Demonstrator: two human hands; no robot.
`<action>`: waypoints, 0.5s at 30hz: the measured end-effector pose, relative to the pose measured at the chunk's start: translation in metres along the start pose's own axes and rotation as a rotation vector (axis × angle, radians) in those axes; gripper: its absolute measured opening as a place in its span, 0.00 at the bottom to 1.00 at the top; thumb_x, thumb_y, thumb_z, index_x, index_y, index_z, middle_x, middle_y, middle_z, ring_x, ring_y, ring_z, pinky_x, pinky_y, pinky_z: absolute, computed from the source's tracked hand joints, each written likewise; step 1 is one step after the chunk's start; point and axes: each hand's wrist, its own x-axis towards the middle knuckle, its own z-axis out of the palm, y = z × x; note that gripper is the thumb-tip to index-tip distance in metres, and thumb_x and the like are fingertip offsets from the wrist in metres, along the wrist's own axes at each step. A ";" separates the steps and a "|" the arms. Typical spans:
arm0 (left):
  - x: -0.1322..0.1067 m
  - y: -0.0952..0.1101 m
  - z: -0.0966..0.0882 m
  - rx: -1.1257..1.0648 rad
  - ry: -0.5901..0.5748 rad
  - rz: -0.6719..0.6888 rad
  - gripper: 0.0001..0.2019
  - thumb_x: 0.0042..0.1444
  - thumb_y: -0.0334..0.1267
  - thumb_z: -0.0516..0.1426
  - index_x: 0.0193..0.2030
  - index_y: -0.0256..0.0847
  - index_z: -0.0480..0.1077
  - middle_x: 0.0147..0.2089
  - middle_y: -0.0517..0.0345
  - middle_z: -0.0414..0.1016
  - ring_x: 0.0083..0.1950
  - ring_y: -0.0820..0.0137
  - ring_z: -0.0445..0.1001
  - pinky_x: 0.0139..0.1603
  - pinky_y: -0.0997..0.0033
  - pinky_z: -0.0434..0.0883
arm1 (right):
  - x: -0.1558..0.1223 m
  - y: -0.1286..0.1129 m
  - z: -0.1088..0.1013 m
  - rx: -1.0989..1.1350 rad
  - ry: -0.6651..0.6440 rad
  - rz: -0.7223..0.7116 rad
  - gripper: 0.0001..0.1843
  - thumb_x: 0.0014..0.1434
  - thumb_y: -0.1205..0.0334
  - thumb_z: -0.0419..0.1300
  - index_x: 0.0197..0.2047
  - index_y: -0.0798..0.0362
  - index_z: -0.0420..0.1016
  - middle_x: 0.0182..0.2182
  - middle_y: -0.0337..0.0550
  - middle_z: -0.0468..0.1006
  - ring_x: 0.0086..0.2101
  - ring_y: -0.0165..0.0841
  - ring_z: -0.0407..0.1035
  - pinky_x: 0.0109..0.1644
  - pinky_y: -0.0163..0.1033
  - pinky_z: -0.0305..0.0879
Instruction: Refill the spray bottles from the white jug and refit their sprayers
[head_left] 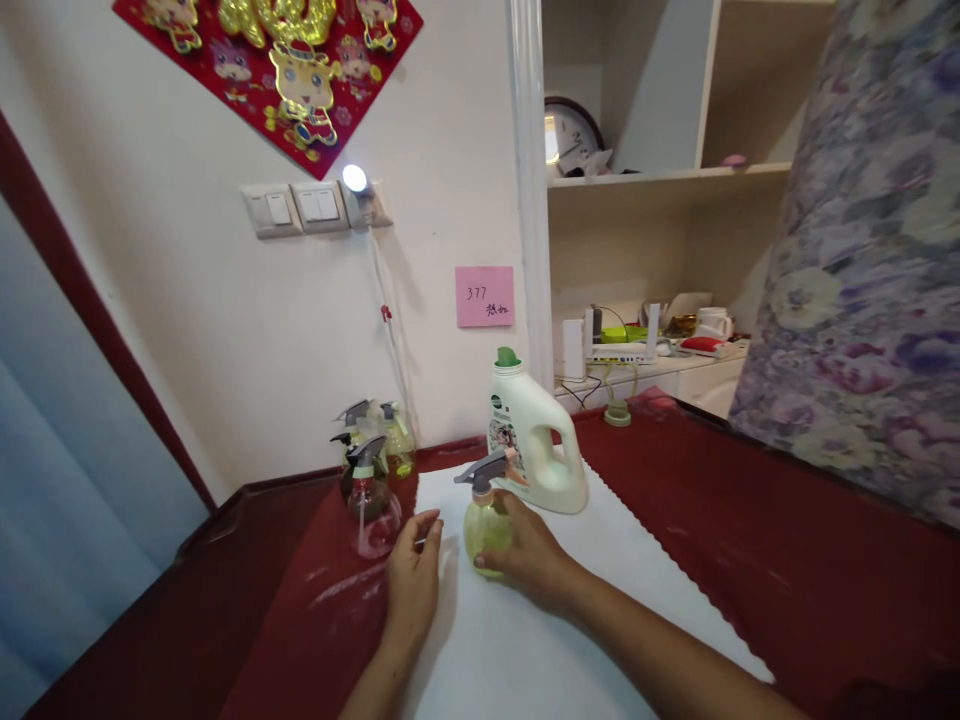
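My right hand [525, 550] is wrapped round a yellow-green spray bottle [480, 530] with a grey trigger head, upright over the white sheet. To its left my left hand [417, 565] has its fingers apart and nothing in it. Beside that hand, on the dark red surface, stands a clear pinkish spray bottle [373, 515]. Several other spray bottles [397, 440] are grouped behind it, partly hidden. A large pale green jug [559, 480] with a handle and label stands just behind my right hand, its big cap off and a green spout showing in the neck.
The white sheet [487, 650] covers the middle of the dark red tabletop [750, 530]. A green cap [618, 413] rests at the back right. Behind are a shelf with a white router [619, 350], a pink note [484, 297] and a floral curtain [847, 300].
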 end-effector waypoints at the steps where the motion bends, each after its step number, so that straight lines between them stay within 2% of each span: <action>1: 0.001 -0.001 0.000 0.006 -0.002 0.003 0.24 0.54 0.60 0.62 0.44 0.41 0.78 0.45 0.46 0.83 0.49 0.52 0.79 0.51 0.55 0.74 | -0.002 -0.002 0.000 0.054 0.000 0.019 0.40 0.50 0.60 0.74 0.64 0.49 0.65 0.58 0.50 0.78 0.54 0.40 0.75 0.56 0.43 0.72; 5: 0.002 -0.002 0.000 0.029 -0.014 0.008 0.26 0.53 0.62 0.61 0.45 0.40 0.78 0.46 0.45 0.83 0.50 0.51 0.79 0.52 0.53 0.74 | -0.020 -0.013 -0.018 0.222 -0.009 0.060 0.43 0.42 0.60 0.78 0.60 0.51 0.68 0.55 0.48 0.79 0.52 0.43 0.75 0.57 0.45 0.71; 10: 0.000 0.011 0.002 0.085 -0.056 0.035 0.26 0.53 0.62 0.61 0.45 0.41 0.78 0.49 0.45 0.83 0.50 0.51 0.80 0.55 0.50 0.73 | -0.063 -0.029 -0.070 0.414 -0.070 0.105 0.41 0.39 0.62 0.77 0.57 0.50 0.72 0.53 0.47 0.79 0.53 0.47 0.73 0.59 0.51 0.68; 12: -0.003 0.017 0.003 0.106 -0.069 0.048 0.26 0.54 0.63 0.60 0.46 0.41 0.78 0.50 0.45 0.83 0.52 0.50 0.80 0.56 0.50 0.74 | -0.078 -0.025 -0.095 0.412 -0.063 0.119 0.41 0.40 0.60 0.77 0.58 0.48 0.72 0.54 0.47 0.79 0.53 0.48 0.73 0.59 0.52 0.68; 15: -0.005 0.028 0.006 0.122 -0.074 0.047 0.27 0.53 0.63 0.60 0.47 0.42 0.77 0.51 0.45 0.83 0.54 0.50 0.79 0.57 0.49 0.74 | -0.091 -0.003 -0.134 0.309 0.012 0.119 0.40 0.41 0.57 0.76 0.58 0.48 0.72 0.55 0.49 0.80 0.53 0.50 0.74 0.59 0.53 0.69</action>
